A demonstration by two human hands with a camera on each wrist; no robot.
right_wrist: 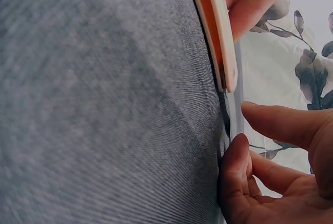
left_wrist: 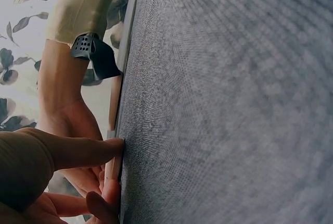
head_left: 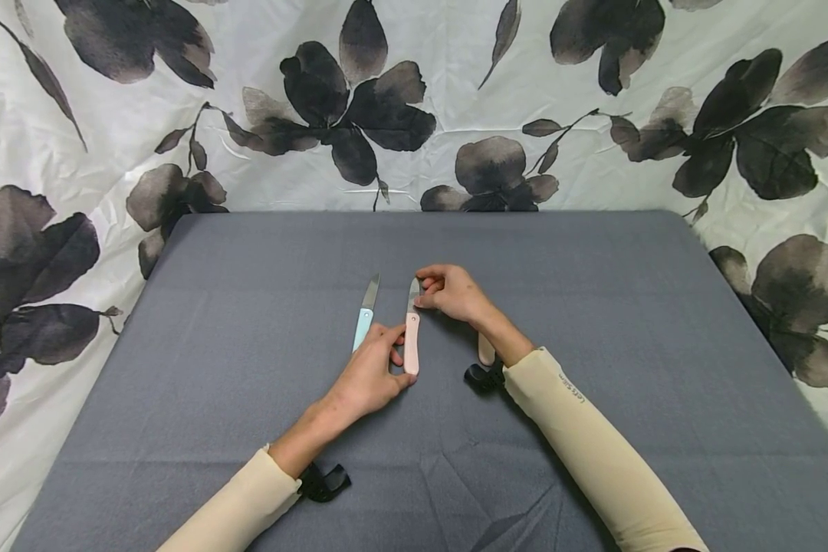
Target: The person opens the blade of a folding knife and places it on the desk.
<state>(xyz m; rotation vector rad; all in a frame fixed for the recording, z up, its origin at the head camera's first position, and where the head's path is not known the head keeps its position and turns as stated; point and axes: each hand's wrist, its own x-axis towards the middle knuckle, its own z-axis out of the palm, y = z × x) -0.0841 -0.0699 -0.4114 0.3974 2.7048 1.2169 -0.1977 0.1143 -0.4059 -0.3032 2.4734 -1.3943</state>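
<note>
Three knives lie on the grey cloth: a light blue one (head_left: pixel 363 326), a pink one (head_left: pixel 412 341) with its blade pointing away, and a peach-handled one (head_left: pixel 486 349) partly hidden under the right forearm. The left hand (head_left: pixel 369 372) holds the pink handle, thumb at its butt and fingers near its upper end; the left wrist view shows the thumb against that handle (left_wrist: pixel 114 166). Beside the pink knife's blade is the right hand (head_left: pixel 455 294), thumb and forefinger apart at its edge and tip. In the right wrist view a peach handle (right_wrist: pixel 221 31) stands close, above the right hand (right_wrist: pixel 281 177).
Grey cloth (head_left: pixel 248 261) covers the table beneath both arms, creased near the front. Behind and at both sides hangs a white curtain (head_left: pixel 262 46) with dark flowers. Black straps (head_left: pixel 324 483) hang at the wrists.
</note>
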